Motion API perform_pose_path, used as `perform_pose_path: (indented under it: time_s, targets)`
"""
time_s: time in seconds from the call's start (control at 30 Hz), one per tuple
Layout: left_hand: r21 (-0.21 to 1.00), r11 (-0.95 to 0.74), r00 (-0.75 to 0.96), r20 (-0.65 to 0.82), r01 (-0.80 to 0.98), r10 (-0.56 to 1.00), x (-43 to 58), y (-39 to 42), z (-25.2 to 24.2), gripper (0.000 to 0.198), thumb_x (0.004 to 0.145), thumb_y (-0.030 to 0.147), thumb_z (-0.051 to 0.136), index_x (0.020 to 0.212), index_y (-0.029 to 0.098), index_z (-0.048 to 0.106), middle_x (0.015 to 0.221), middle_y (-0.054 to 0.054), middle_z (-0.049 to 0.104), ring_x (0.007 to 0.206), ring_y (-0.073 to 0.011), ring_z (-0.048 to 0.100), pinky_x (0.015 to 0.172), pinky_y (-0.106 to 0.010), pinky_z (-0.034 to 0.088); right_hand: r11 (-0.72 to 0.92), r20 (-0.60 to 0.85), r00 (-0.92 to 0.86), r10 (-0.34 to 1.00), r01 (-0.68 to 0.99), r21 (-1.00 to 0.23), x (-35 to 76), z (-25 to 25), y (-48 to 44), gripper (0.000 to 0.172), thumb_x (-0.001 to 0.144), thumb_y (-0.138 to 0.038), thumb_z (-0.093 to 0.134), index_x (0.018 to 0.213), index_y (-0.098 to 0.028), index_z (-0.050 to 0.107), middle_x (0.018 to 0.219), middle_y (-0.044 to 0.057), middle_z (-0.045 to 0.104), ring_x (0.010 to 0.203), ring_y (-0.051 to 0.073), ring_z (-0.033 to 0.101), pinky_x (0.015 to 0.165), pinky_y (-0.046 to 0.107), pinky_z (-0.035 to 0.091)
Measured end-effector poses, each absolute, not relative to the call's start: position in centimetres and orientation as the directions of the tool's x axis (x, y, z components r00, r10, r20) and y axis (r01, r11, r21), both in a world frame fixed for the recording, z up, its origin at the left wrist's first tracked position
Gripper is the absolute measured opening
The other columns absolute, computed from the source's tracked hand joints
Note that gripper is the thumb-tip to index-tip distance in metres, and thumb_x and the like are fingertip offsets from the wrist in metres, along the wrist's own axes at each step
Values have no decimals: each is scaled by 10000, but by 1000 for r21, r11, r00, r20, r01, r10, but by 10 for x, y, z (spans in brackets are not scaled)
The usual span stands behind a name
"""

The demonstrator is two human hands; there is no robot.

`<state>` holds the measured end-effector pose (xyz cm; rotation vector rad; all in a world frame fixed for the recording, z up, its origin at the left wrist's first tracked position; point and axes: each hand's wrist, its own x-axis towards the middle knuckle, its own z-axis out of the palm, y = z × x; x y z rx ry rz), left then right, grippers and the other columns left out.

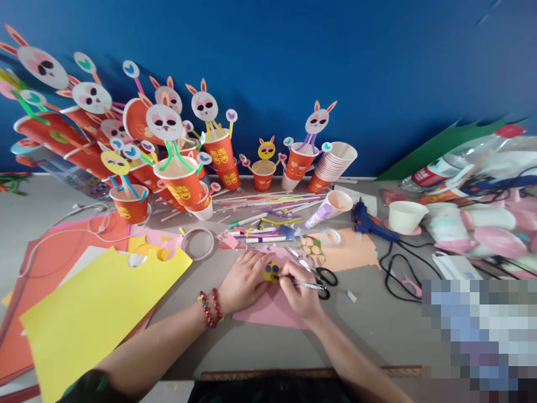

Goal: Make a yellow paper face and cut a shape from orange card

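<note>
Pen (309,285) grasped in the fingers of the right hand (298,288), a person works at the right edge of a small yellow paper face (272,272) with dark eyes. The face lies between the two hands on a pink sheet (268,313) — the left hand (246,282), flat and unclenched, covers its left edge with the fingertips. Scissors (327,276) lie open just beyond the right hand. Behind, a red cup (178,182) holds green stems (169,157) topped by a white rabbit face (164,122); a smaller cup (264,180) bears a yellow one. Farther right stand nested cups (334,168) and, near a blue glue gun (371,224), a pale cup (406,215) on a pink plate (413,230), its contents unclear. Gold Chinese characters mark the larger red cup — the lettering on the red label (430,176) of a plastic bottle (455,161) is too small to read.
</note>
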<state>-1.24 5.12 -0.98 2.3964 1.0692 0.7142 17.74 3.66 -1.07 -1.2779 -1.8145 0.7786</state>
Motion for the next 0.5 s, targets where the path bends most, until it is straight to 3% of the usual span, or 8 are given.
perform_pose_path:
  time_s: [0.5]
  targets:
    - [568, -610, 575, 269, 553, 772, -12, 51, -8, 563, 892, 219, 543, 1418, 188, 343, 1229, -130, 612, 1153, -297, 527, 995, -493, 430, 315, 266, -171, 949, 456, -832, 178, -12, 37, 201, 812, -94, 461, 659, -213, 408, 579, -53, 409, 524, 119, 391, 539, 262, 292]
